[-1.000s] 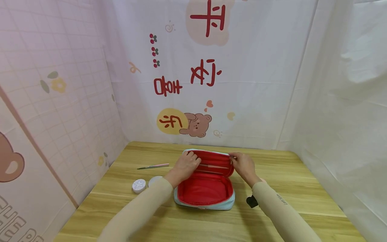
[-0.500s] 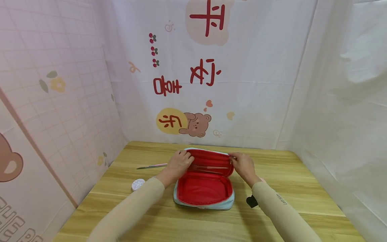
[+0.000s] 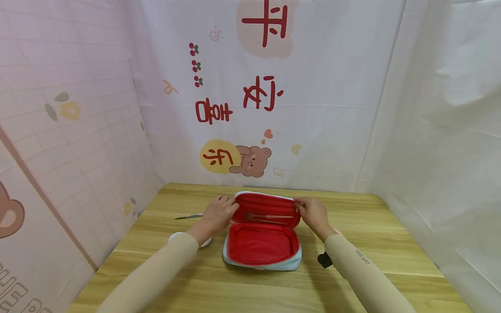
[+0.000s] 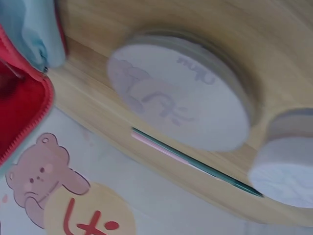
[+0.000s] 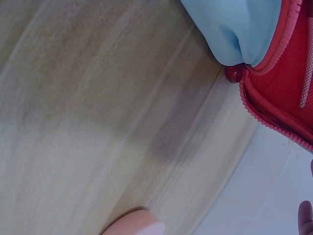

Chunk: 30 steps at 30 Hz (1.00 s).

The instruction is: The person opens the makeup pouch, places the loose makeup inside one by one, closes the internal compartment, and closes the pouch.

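Note:
A light blue zip bag [image 3: 289,263] with red lining stands unzipped on the table, its lid tilted up at the back. Slim makeup brushes [image 3: 274,216] lie in the mesh pocket inside the lid. My right hand [image 3: 316,214] pinches the lid's upper right edge; only its fingertips [image 5: 306,218] show in the right wrist view. At the lid's left edge is my left hand [image 3: 216,215], fingers loosely bent and nothing visible in them. The left wrist view shows a round white case with a bear print [image 4: 171,98], a smaller white round case [image 4: 288,171] and a thin pink-and-green stick [image 4: 195,164].
Right of the bag, a black heart-shaped piece [image 3: 324,260] and a pink rounded thing [image 5: 137,225] lie partly hidden by my forearm. A red bead [image 5: 234,74] hangs at the bag's zip. Behind the wooden table [image 3: 258,291] hangs a printed white cloth [image 3: 332,108].
My left hand has moved left from inside the raised lid to its left edge, uncovering more of the brushes. My right hand has kept its grip on the lid.

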Each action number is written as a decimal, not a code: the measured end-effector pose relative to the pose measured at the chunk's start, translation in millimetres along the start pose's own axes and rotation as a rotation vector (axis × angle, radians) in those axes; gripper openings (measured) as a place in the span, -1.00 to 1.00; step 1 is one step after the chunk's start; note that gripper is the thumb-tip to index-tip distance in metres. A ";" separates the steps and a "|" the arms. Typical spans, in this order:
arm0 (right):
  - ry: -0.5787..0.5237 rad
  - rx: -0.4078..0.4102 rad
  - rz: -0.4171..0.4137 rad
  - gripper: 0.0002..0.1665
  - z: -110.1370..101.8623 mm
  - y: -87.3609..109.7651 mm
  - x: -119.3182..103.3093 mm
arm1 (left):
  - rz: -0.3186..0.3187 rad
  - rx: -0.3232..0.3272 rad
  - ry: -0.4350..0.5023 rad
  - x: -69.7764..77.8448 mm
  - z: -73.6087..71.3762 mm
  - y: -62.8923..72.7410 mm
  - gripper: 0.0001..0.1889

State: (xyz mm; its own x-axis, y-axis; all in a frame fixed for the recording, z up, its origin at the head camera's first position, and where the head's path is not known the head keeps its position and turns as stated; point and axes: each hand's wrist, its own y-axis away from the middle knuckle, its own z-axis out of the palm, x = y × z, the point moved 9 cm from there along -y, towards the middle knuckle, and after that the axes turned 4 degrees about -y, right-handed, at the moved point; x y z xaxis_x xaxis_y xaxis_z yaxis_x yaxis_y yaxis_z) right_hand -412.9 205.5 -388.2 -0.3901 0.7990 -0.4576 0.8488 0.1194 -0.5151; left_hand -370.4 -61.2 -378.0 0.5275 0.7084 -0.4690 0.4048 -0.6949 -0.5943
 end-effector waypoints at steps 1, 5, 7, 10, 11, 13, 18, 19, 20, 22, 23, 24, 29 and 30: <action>0.000 -0.002 0.001 -0.73 0.3 -0.1 0.4 | 0.000 0.021 -0.008 -2.5 -1.2 2.6 -0.86; -0.003 -0.004 0.009 -0.73 0.6 -0.1 1.3 | -0.018 0.028 -0.026 -15.0 -0.8 12.2 -0.88; -0.007 -0.006 0.012 -0.73 0.4 0.2 1.3 | -0.034 0.004 -0.032 -22.5 1.5 17.0 -0.88; -0.009 -0.008 0.015 -0.73 -0.1 0.6 0.3 | -0.063 -0.027 -0.037 -34.3 4.5 23.3 -0.89; -0.009 -0.008 0.014 -0.73 -0.3 0.7 -0.1 | -0.075 -0.036 -0.038 -38.4 5.3 25.4 -0.90; -0.006 -0.010 0.014 -0.72 -0.4 0.8 -0.6 | -0.099 -0.060 -0.026 -46.9 7.3 29.8 -0.90; -0.002 -0.014 0.017 -0.72 0.8 0.6 0.0 | -0.172 -0.131 0.014 -69.7 13.5 42.5 -0.83; -0.001 -0.013 0.018 -0.72 0.9 0.6 0.2 | -0.187 -0.142 0.021 -74.2 14.3 45.0 -0.82; 0.000 -0.011 0.020 -0.73 1.1 0.6 0.4 | -0.203 -0.153 0.029 -78.8 15.0 47.7 -0.81; 0.000 -0.009 0.019 -0.73 1.7 0.7 0.7 | -0.236 -0.178 0.046 -87.6 16.0 52.8 -0.79; 0.001 -0.008 0.017 -0.73 1.9 0.8 0.8 | -0.255 -0.195 0.056 -92.2 17.1 55.5 -0.78; 0.002 -0.007 0.014 -0.73 2.1 0.9 0.8 | -0.275 -0.213 0.071 -96.6 18.4 58.1 -0.78; 0.002 0.008 0.004 -0.73 0.7 1.6 0.0 | -0.407 -0.279 0.168 -119.5 25.1 73.1 -0.74; 0.003 0.011 0.000 -0.74 0.3 1.7 -0.5 | -0.432 -0.287 0.186 -123.4 25.5 76.1 -0.73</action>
State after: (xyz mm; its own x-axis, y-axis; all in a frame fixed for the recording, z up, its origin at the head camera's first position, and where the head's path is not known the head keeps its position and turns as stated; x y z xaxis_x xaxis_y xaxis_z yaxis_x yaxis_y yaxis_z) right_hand -411.4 205.1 -389.0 -0.3888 0.8006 -0.4560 0.8449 0.1126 -0.5229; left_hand -423.8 -198.3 -382.0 0.3806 0.9210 -0.0832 0.7877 -0.3701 -0.4926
